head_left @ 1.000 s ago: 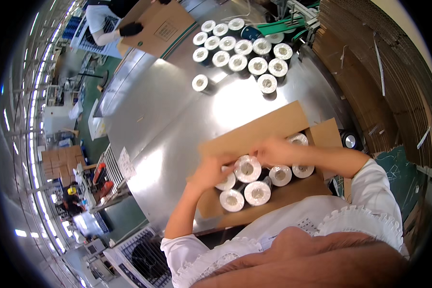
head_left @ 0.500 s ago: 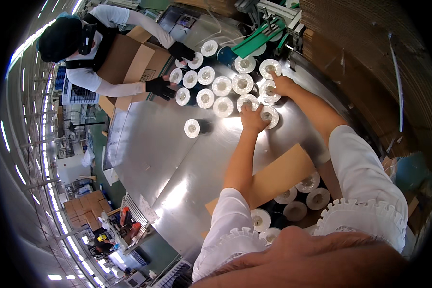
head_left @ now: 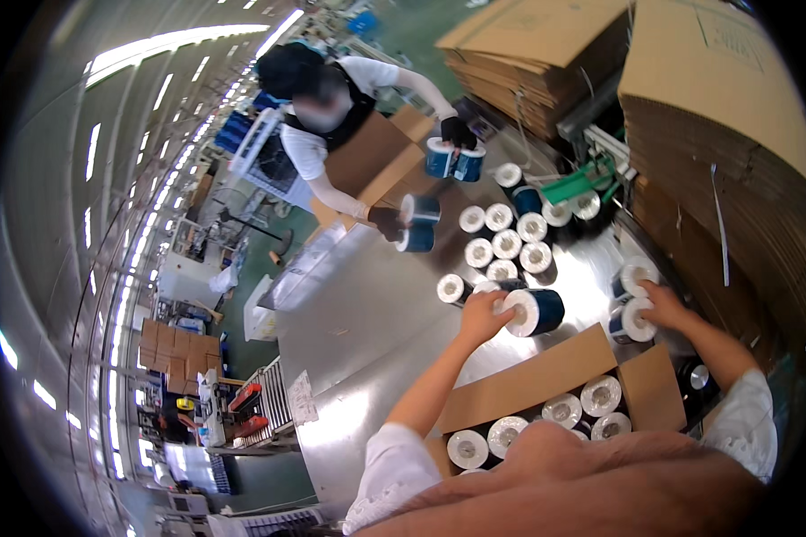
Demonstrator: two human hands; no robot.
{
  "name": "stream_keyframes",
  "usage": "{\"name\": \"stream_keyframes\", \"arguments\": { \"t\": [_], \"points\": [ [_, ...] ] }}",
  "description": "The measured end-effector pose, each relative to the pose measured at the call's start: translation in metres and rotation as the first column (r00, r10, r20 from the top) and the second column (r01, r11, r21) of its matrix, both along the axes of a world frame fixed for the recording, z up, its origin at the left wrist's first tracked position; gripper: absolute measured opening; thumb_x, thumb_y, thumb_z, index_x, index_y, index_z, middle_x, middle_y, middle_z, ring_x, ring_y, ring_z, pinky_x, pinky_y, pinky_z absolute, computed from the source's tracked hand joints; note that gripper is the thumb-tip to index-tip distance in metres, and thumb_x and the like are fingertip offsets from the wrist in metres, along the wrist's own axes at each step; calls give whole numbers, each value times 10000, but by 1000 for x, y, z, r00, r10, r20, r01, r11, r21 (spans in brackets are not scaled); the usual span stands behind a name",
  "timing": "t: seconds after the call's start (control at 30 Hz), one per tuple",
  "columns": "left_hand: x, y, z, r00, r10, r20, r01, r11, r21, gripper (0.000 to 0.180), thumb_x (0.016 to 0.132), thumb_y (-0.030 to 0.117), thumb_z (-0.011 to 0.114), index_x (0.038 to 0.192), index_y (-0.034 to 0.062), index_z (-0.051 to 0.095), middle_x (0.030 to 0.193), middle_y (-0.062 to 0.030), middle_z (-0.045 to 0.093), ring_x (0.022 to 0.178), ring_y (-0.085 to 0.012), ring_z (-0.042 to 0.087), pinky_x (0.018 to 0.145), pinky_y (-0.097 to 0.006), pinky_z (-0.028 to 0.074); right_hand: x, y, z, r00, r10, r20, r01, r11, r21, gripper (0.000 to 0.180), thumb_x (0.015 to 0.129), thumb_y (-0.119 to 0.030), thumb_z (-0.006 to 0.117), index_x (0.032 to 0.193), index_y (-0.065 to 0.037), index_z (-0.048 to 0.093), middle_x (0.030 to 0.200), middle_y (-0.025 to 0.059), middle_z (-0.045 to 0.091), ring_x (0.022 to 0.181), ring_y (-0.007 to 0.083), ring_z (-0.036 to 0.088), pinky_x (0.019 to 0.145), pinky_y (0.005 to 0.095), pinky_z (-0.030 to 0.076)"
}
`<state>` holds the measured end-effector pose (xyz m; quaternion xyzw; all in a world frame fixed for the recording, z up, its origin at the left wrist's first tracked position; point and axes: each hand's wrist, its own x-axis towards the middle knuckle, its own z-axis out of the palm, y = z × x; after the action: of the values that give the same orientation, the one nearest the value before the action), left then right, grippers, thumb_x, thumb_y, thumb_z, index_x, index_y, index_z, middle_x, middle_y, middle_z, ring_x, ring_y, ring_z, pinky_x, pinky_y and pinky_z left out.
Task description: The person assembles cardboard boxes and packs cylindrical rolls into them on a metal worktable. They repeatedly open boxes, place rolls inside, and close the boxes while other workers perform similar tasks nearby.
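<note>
My left hand (head_left: 484, 319) grips a dark blue-green roll (head_left: 549, 312) with white ends. The roll is tilted on its side, and a second roll (head_left: 489, 287) shows just behind my fingers. My right hand (head_left: 669, 309) is closed on a pair of similar rolls, an upper roll (head_left: 638, 272) and a lower roll (head_left: 637, 319), with fingers at their white ends. Both hands are above the near side of the metal table (head_left: 358, 322). Right in front of me an open cardboard box (head_left: 524, 383) holds several such rolls (head_left: 561, 410), white ends up.
Several rolls (head_left: 507, 242) stand grouped mid-table, by a green chute (head_left: 578, 182). Across the table a co-worker's gloved hands (head_left: 458, 133) hold rolls beside another carton (head_left: 394, 174). Flattened cardboard stacks (head_left: 716, 134) rise at the right. A roller conveyor (head_left: 273, 403) stands left.
Both my hands have drawn rolls out of the group toward me, the right one farther right. The co-worker has lifted rolls toward the far carton. My view has shifted.
</note>
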<state>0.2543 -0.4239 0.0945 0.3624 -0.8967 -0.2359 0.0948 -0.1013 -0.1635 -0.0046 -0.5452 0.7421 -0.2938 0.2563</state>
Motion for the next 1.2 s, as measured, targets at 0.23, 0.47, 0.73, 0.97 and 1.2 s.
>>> {"name": "stream_keyframes", "arguments": {
  "t": [0.23, 0.47, 0.73, 0.97, 1.2],
  "points": [
    [89, 136, 135, 869, 356, -344, 208, 368, 906, 314, 860, 95, 616, 1171, 52, 625, 1071, -17, 644, 968, -86, 578, 868, -266, 470, 22, 62, 167, 928, -124, 352, 251, 905, -344, 680, 739, 63, 602, 1375, -15, 376, 914, 117, 674, 822, 130, 639, 719, 287, 519],
    [63, 276, 41, 884, -352, 307, 416, 892, -174, 392, 655, 305, 708, 1020, 160, 713, 1080, -133, 556, 1108, -317, 469, 849, -427, 427, 120, 100, 250, 950, 284, 126, -263, 951, -165, 706, 698, -107, 732, 1342, -57, 447, 929, 173, 661, 807, 205, 663, 742, 327, 525],
    [47, 291, 7, 867, -319, 382, 401, 903, -155, 370, 669, 312, 710, 1020, 193, 715, 1089, -106, 529, 1108, -282, 462, 825, -454, 434, 193, 129, 214, 798, 575, -179, -505, 801, 320, 658, 690, -242, 717, 1257, 1, 489, 864, 266, 648, 852, 409, 641, 771, 470, 512],
    [76, 256, 18, 818, -497, 289, 505, 862, 53, 508, 703, 321, 740, 1188, 202, 644, 1190, -178, 539, 1175, -350, 475, 996, -414, 406, 228, 104, 179, 820, 524, -231, -451, 839, 303, 596, 644, -241, 754, 1130, 33, 543, 885, 258, 654, 864, 389, 648, 780, 448, 522],
    [126, 255, 54, 963, -262, 57, 245, 947, 209, 554, 781, 353, 702, 1276, 141, 569, 1378, -218, 444, 1273, -376, 416, 1059, -427, 352, 197, 139, 139, 859, 467, -211, -361, 844, 397, 639, 789, -313, 684, 1305, -6, 467, 985, 237, 655, 913, 399, 631, 820, 456, 508]
  ]
}}
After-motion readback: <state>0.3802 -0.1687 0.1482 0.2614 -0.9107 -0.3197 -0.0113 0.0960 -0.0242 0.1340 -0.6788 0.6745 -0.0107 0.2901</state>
